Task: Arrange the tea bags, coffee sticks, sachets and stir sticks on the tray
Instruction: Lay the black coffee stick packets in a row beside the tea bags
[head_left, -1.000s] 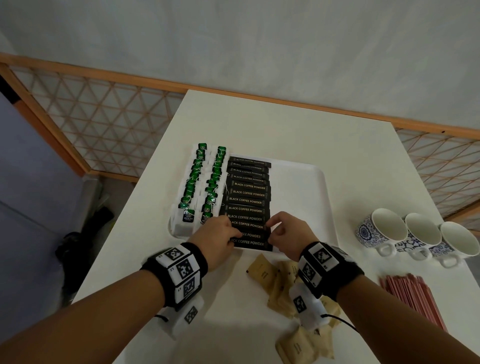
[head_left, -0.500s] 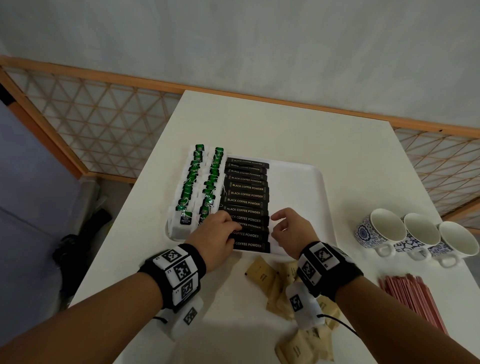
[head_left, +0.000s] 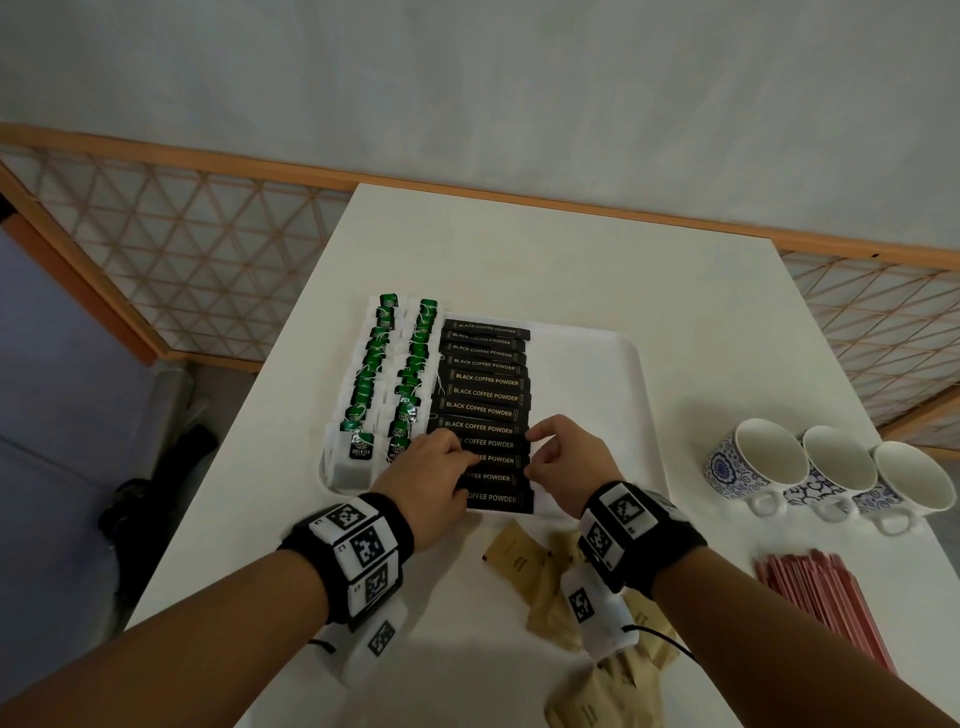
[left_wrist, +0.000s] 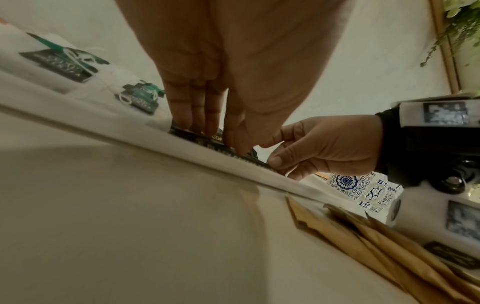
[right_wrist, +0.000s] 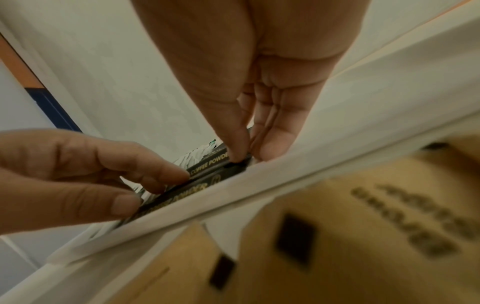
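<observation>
A white tray (head_left: 582, 374) holds two columns of green tea bags (head_left: 395, 384) and a column of black coffee sticks (head_left: 485, 395). Both hands are at the near end of that column. My left hand (head_left: 436, 467) has its fingertips (left_wrist: 197, 125) and thumb pressed down on the left ends of the sticks. My right hand (head_left: 566, 457) pinches the right end of one coffee stick (right_wrist: 233, 162) between thumb and fingers. Brown sachets (head_left: 519, 561) lie loose on the table under my wrists. Red stir sticks (head_left: 826, 597) lie in a pile at the right.
Three blue-patterned white cups (head_left: 831, 467) stand in a row right of the tray. The tray's right half is bare. The table's left edge runs close beside the tea bags, with a wooden lattice rail (head_left: 208, 270) behind.
The right thumb and finger spread apart off the sticks half a second ago and are now back on a stick's end. The left hand stayed at the left ends.
</observation>
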